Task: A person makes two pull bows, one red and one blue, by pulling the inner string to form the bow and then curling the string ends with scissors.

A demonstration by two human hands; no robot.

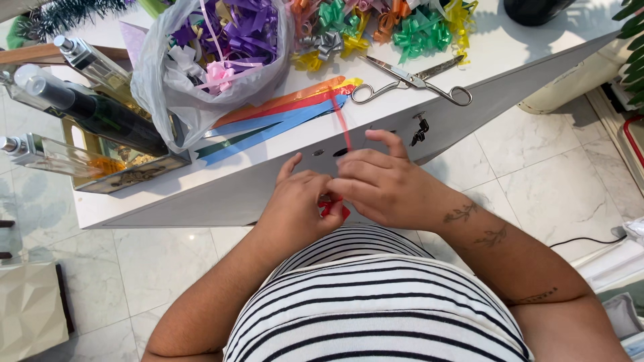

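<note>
Both sets of fingertips pinch one thin red ribbon strip (343,127), the left hand (298,204) curled tight on the folded red bit at its lower end, the right hand (379,184) closed over it, index lifted. The strip runs up toward twelve o'clock to the fan of flat coloured ribbon lengths (275,117) on the white table (510,47). A hard tug could, I think, slip the fold loose (or drag those lengths off the edge); the steel scissors (409,82) lie at one o'clock, apart.

One pair of steel scissors (410,82), one clear plastic bag of ribbon bows (208,60), three glass bottles (100,114), two hands (335,194).
</note>
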